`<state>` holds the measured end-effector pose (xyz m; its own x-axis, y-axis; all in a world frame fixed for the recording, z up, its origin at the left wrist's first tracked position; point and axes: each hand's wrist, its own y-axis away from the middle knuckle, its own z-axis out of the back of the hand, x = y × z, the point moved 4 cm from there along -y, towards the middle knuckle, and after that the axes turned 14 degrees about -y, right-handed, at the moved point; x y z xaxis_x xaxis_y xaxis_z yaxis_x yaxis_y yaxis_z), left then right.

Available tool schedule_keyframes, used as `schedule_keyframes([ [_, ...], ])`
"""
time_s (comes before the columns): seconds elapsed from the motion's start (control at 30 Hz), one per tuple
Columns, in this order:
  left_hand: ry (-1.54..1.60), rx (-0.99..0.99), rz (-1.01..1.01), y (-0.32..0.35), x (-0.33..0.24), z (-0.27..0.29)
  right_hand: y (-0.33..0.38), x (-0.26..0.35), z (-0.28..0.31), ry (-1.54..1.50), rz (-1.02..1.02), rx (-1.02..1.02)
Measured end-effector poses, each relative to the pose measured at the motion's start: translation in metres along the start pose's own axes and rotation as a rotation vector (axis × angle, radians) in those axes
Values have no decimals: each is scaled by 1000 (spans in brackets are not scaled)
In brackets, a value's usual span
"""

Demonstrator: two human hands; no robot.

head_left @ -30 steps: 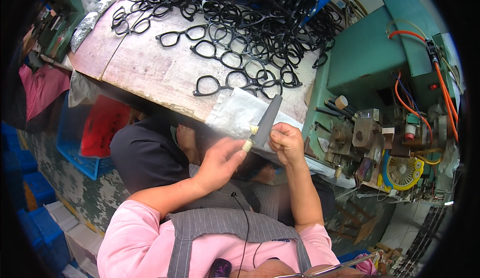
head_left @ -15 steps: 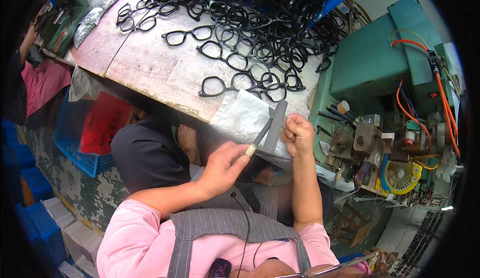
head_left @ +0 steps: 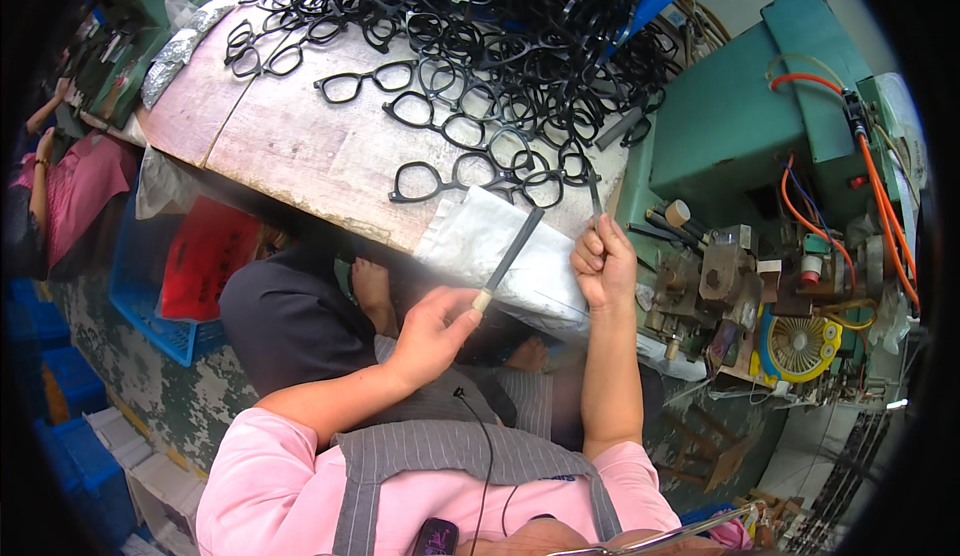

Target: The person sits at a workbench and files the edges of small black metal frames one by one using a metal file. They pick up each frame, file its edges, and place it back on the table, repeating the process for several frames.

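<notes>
Grey flat file [head_left: 512, 246] gripped by left hand [head_left: 432, 328], right hand [head_left: 604, 268] clenching one thin black piece [head_left: 594, 196]

Bright, even light; fisheye-bent dark rim

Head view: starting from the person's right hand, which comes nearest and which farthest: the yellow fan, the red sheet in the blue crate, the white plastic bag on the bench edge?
1. White plastic bag, just left of the right hand, almost touching it.
2. Yellow round fan, off to the right, low on the green machine.
3. Red sheet in the blue crate, far left under the bench.
</notes>
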<state>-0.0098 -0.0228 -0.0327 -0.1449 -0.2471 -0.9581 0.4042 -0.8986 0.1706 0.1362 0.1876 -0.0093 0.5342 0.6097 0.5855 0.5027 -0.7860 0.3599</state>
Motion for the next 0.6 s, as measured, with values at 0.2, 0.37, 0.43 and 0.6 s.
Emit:
schedule_keyframes([
  [0.2, 241, 19, 133, -3, 5, -5, 39, -8, -5, 259, 122, 21],
  [0.37, 221, 42, 96, -16, -11, -3, 83, -12, 1, 453, 6, 86],
  [0.43, 215, 45, 80, -20, -15, -4, 97, -4, 9, 484, 70, 55],
  [0.6, 222, 50, 117, -22, -16, -17, 121, 8, 27, 412, 401, -67],
])
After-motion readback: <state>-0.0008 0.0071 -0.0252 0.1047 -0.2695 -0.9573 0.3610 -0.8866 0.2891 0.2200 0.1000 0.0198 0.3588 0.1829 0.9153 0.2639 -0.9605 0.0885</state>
